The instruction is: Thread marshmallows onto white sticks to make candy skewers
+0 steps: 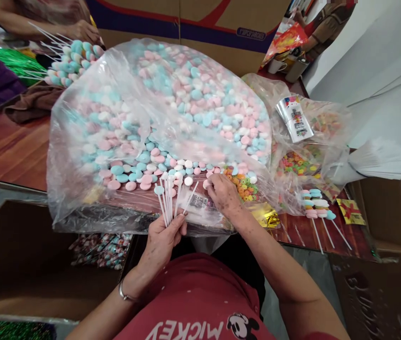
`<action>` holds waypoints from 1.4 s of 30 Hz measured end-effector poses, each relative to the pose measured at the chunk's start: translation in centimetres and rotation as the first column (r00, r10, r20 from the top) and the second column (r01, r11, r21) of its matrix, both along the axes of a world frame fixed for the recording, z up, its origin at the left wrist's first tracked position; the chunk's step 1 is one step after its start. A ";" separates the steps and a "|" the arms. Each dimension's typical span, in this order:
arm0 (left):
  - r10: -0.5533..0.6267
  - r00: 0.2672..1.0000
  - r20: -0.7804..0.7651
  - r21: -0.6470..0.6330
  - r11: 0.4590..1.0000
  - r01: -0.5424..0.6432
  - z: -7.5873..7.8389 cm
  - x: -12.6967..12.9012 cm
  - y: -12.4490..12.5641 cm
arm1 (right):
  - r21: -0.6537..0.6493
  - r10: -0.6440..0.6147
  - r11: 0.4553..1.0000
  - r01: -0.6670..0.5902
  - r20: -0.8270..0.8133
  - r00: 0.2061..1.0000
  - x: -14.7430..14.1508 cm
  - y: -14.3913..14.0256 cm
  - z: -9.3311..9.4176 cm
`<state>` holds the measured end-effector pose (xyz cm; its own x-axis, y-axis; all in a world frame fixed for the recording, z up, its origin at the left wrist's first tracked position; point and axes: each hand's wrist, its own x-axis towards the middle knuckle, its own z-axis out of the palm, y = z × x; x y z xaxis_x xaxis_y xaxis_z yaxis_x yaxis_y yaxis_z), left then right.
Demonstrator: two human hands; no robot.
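My left hand [166, 233] is closed around a fanned bunch of white lollipop sticks [167, 200], their tips pointing away from me. A blue candy [158, 190] shows at the tip of the leftmost stick. My right hand [225, 194] is pinched at the edge of the candy pile, with a pink candy [206, 184] at its fingertips, partly hidden by them. Before both hands lies a big clear plastic bag [94, 108], full of pink, blue and white candies [145, 179] that spill from its near side. Beside my right hand are small ring-shaped candies [244, 185] in orange and green.
Finished candy skewers [315, 204] lie on the table's right, near a bundle of white sticks [380, 163] and silver wrappers [295, 119]. An open cardboard box [19, 264] stands lower left. Across the table, another person's hand [85, 32] is near more candy skewers [74, 59].
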<state>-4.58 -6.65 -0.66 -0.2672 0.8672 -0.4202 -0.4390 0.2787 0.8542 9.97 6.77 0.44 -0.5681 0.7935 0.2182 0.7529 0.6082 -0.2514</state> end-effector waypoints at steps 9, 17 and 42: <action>-0.056 0.997 -0.059 0.019 0.998 0.057 -0.5 0.0 -0.1 | 0.054 0.005 0.998 -0.016 0.202 0.979 -1.2 -0.7 0.2; -0.148 0.927 -0.344 0.048 0.984 0.174 -0.9 -1.0 -0.5 | -0.361 -0.336 0.914 0.188 -0.411 0.847 -0.2 -0.3 0.6; -0.178 0.816 -0.550 0.074 0.963 0.260 -0.3 -1.1 0.4 | -0.517 -0.323 0.814 -0.266 -0.782 0.532 1.4 -1.9 0.2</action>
<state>-5.67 -6.29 -0.95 -0.2096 0.9679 -0.1389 0.1550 0.1732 0.9726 11.39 4.85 0.59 -0.3383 0.9346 0.1102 0.0371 0.1302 -0.9908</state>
